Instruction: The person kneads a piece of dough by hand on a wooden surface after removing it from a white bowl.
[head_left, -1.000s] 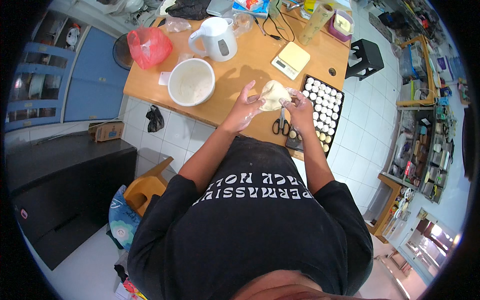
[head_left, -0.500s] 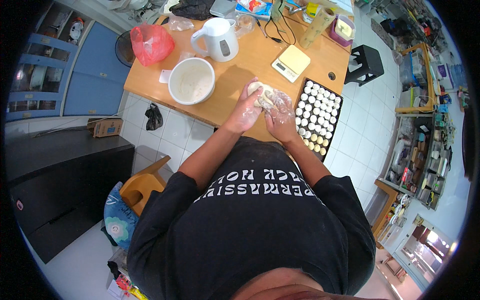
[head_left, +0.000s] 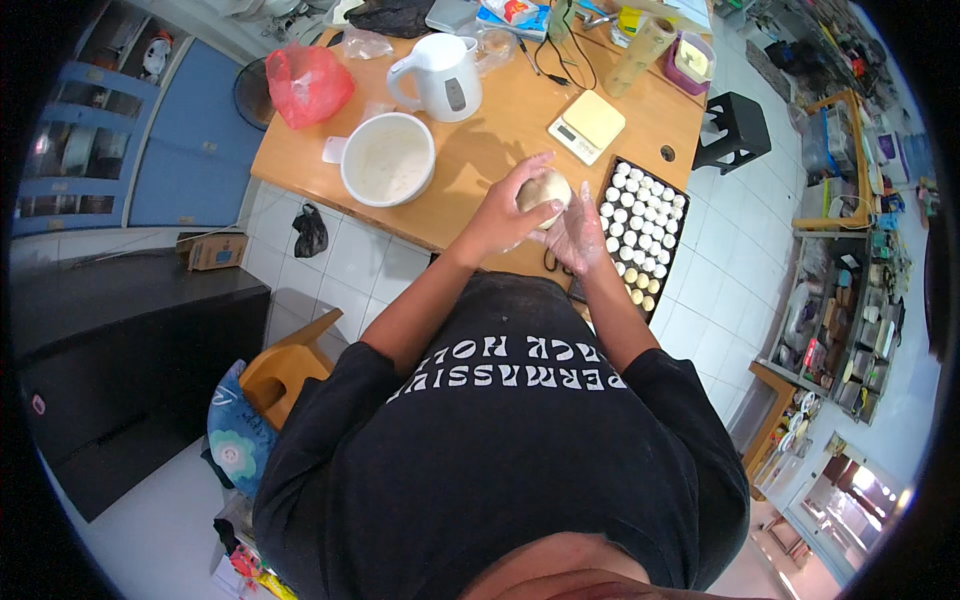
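A smooth, pale ball of dough (head_left: 546, 196) is held over the table's near edge. My left hand (head_left: 500, 218) wraps round it from the left, with the thumb across its front. Close by on the right, my right hand (head_left: 580, 235) has its fingers stretched out and its floury palm turned toward the ball; whether it touches is hard to tell. A dark tray (head_left: 618, 172) just right of that hand carries rows of small balls, mostly white, with several yellowish ones at the near end.
Left on the wooden table (head_left: 470, 185) stands a white bowl (head_left: 428, 150), with a white electric kettle (head_left: 452, 85) and a red plastic bag (head_left: 308, 86) behind. A kitchen scale (head_left: 592, 122) lies beyond the tray. Black scissors handles (head_left: 551, 261) show by my right wrist. A black stool (head_left: 735, 130) stands right.
The dough has gone from an uneven, folded lump to a smooth round ball. My right hand has come off it, drawing right and nearer, its fingers now straightened.
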